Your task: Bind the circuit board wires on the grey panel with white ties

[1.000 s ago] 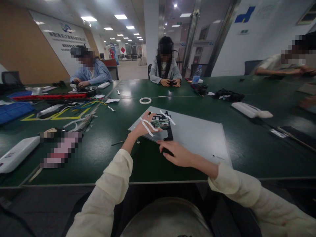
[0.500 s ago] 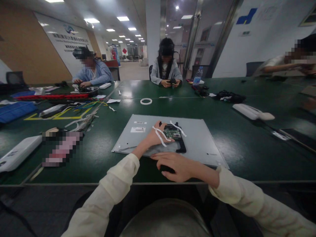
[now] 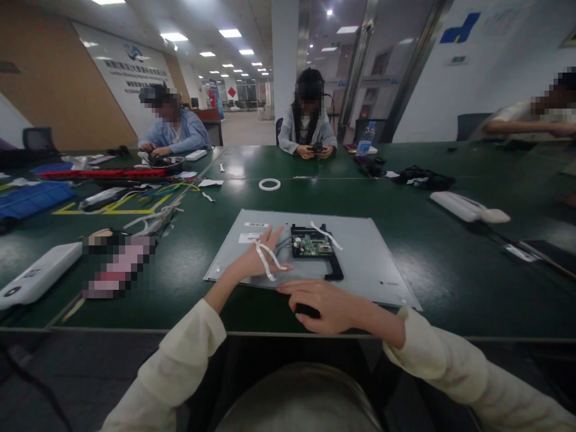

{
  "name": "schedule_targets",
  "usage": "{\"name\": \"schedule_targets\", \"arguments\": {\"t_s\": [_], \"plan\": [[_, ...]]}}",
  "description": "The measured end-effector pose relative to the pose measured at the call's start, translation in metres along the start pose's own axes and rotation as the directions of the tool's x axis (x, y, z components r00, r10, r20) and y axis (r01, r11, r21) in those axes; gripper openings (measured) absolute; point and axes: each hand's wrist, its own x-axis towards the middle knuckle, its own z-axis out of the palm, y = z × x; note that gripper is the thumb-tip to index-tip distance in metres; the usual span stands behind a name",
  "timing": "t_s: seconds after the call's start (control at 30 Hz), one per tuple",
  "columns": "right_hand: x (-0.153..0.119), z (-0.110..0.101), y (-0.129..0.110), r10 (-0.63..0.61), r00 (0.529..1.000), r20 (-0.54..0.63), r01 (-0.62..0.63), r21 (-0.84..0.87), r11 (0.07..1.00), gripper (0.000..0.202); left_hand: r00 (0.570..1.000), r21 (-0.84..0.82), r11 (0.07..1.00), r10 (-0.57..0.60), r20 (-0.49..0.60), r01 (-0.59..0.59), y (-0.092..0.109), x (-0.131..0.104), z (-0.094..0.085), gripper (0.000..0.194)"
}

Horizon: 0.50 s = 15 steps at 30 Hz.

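Observation:
A grey flat panel [image 3: 360, 246] lies on the green table in front of me. On its middle rests a black bracket [image 3: 334, 267] around a green circuit board [image 3: 312, 245], with a white strip [image 3: 327, 235] across its upper right. My left hand [image 3: 260, 255] is over the panel's left part, fingers spread, with white strips [image 3: 266, 264] stuck on or lying over it. It holds nothing else that I can see. At the panel's front edge my right hand [image 3: 326, 305] is curled round a small black object [image 3: 308, 311].
A white tape ring [image 3: 269, 185] lies beyond the panel. At left are a white device [image 3: 40, 276], a pink item [image 3: 119, 267] and a blue tray [image 3: 36, 201]. A white device [image 3: 468, 207] lies right. Several people sit around the table.
My left hand has moved left, off the circuit board and bracket, and its fingers have spread. The board now shows more fully. My right hand has stayed at the panel's front edge.

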Motion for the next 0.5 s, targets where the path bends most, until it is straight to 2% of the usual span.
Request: {"name": "schedule_targets", "arguments": {"t_s": [0.13, 0.27, 0.33, 0.4, 0.5], "plan": [[0.002, -0.006, 0.003, 0.014, 0.996, -0.089, -0.028, -0.163, 0.986, 0.024, 0.998, -0.017, 0.999, 0.051, -0.023, -0.051, -0.014, -0.024, 0.002, 0.096], [0.001, -0.038, 0.025, 0.148, 0.969, -0.198, -0.19, -0.216, 0.958, 0.034, 0.999, -0.017, 0.999, 0.033, -0.043, -0.034, -0.013, -0.031, 0.006, 0.094], [-0.004, -0.054, 0.044, 0.269, 0.947, -0.175, -0.304, -0.212, 0.929, 0.054, 0.998, -0.016, 1.0, 0.006, -0.062, -0.007, -0.012, -0.032, 0.008, 0.091], [-0.011, -0.063, 0.065, 0.405, 0.903, -0.143, -0.426, -0.174, 0.888, 0.074, 0.997, -0.027, 1.0, -0.015, -0.079, 0.013, -0.013, -0.033, 0.01, 0.087], [-0.021, -0.062, 0.089, 0.504, 0.86, -0.075, -0.509, -0.1, 0.855, 0.088, 0.995, -0.058, 0.998, -0.035, -0.098, 0.03, -0.017, -0.035, 0.013, 0.082]]}}
